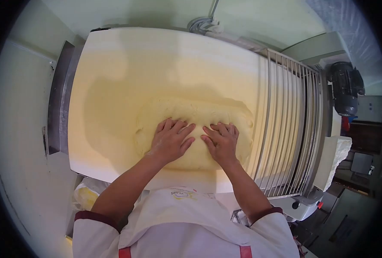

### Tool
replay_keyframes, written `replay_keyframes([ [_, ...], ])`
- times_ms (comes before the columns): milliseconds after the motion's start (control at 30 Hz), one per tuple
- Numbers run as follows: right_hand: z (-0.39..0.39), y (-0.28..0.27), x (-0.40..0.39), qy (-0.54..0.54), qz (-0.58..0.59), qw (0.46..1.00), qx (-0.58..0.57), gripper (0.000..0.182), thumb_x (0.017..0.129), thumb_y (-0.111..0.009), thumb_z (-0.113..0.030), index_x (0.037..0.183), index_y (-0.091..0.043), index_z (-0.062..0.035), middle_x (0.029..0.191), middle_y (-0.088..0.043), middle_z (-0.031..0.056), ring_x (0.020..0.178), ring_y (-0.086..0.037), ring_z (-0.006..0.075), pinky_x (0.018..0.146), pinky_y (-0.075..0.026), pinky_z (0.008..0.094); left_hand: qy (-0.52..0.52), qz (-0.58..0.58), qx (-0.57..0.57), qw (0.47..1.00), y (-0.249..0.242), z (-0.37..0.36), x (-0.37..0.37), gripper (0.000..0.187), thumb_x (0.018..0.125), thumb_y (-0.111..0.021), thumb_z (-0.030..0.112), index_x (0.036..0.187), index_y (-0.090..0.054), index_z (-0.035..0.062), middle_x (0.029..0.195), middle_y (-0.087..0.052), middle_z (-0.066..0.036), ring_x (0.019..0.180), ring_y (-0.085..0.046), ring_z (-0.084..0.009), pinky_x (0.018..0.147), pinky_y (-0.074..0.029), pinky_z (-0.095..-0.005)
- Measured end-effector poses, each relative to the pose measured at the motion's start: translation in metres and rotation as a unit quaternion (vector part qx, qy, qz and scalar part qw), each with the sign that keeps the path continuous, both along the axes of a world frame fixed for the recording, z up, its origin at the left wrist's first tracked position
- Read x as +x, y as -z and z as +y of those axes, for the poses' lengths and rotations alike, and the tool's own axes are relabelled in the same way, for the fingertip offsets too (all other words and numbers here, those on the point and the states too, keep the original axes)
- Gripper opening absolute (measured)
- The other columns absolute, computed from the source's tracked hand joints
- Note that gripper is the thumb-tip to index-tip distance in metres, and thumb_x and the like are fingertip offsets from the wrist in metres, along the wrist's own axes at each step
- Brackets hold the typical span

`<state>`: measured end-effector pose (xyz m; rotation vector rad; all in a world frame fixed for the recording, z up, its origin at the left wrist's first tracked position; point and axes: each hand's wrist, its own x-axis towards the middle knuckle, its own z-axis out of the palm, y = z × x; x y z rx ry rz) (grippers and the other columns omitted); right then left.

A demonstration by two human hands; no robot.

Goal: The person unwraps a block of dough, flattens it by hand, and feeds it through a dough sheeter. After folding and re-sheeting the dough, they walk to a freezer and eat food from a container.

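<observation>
A large, pale yellow slab of dough [195,160] lies on a white work surface [126,56], with finger dents along its far side. Pressing on the left half of the dough is my left hand [172,140], palm down, fingers spread and fingertips sunk slightly into it. My right hand [222,142] rests the same way on the right half, its fingers apart and curved into the dough. A narrow strip of dough shows between the two thumbs. Neither hand grasps anything.
Right of the dough stands a metal bar guard [281,124] over the machine's surface, with a black motor [346,88] beyond it. A metal end piece [59,99] borders the left side. A plastic bag [87,194] sits below the near left corner.
</observation>
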<state>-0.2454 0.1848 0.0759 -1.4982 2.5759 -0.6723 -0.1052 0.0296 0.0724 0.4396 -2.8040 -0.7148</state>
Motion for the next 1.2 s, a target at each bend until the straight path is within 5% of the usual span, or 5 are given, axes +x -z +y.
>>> replay_keyframes([
  [533,0.074,0.029,-0.044,0.053,-0.02,0.994,-0.095,0.024,0.073,-0.079,-0.014,0.096,-0.072,-0.0109,0.105,-0.063,0.0096,0.104,-0.056,0.0312,0.097,-0.039,0.0465,-0.077,0.087,0.028,0.993,0.019,-0.038,0.065,0.029,0.083,-0.069,0.024,0.111,-0.067,0.0162,0.116,-0.062,-0.004,0.114,-0.055,-0.025,0.104,-0.036,-0.0472],
  [700,0.07,0.005,-0.041,0.123,-0.262,0.946,-0.148,0.029,0.075,-0.075,-0.008,0.103,-0.069,-0.0094,0.111,-0.063,0.0123,0.109,-0.055,0.0327,0.099,-0.04,0.0442,-0.067,0.161,0.222,0.959,0.009,-0.047,0.082,0.03,0.087,-0.064,0.016,0.117,-0.063,0.0112,0.121,-0.06,-0.01,0.119,-0.052,-0.0306,0.102,-0.04,-0.0455],
  [900,-0.12,-0.023,0.036,-0.14,0.059,0.986,0.07,0.062,0.087,-0.058,-0.033,0.137,-0.043,-0.0007,0.146,-0.036,0.02,0.139,-0.025,0.0376,0.114,-0.019,0.0506,-0.083,0.142,0.147,0.975,-0.049,-0.076,0.011,0.036,0.094,-0.052,0.016,0.129,-0.054,0.0061,0.137,-0.049,-0.017,0.13,-0.043,-0.0344,0.108,-0.034,-0.0432],
  [1000,-0.168,0.02,0.054,-0.273,0.072,0.959,-0.033,0.075,0.087,-0.055,-0.039,0.144,-0.028,0.0017,0.152,-0.024,0.0212,0.143,-0.015,0.0382,0.115,-0.012,0.0538,-0.083,0.013,0.025,0.996,-0.022,-0.074,-0.011,0.049,0.094,-0.047,0.021,0.142,-0.04,0.0104,0.147,-0.038,-0.016,0.139,-0.03,-0.0336,0.114,-0.02,-0.0491],
  [1200,-0.177,0.027,0.056,-0.226,0.068,0.971,0.046,0.078,0.087,-0.052,-0.041,0.146,-0.024,0.0019,0.153,-0.021,0.022,0.144,-0.012,0.0384,0.116,-0.009,0.0548,-0.092,-0.055,0.015,0.994,0.006,-0.079,-0.007,0.058,0.093,-0.045,0.025,0.147,-0.03,0.0097,0.153,-0.03,-0.014,0.143,-0.021,-0.0327,0.115,-0.013,-0.0536],
])
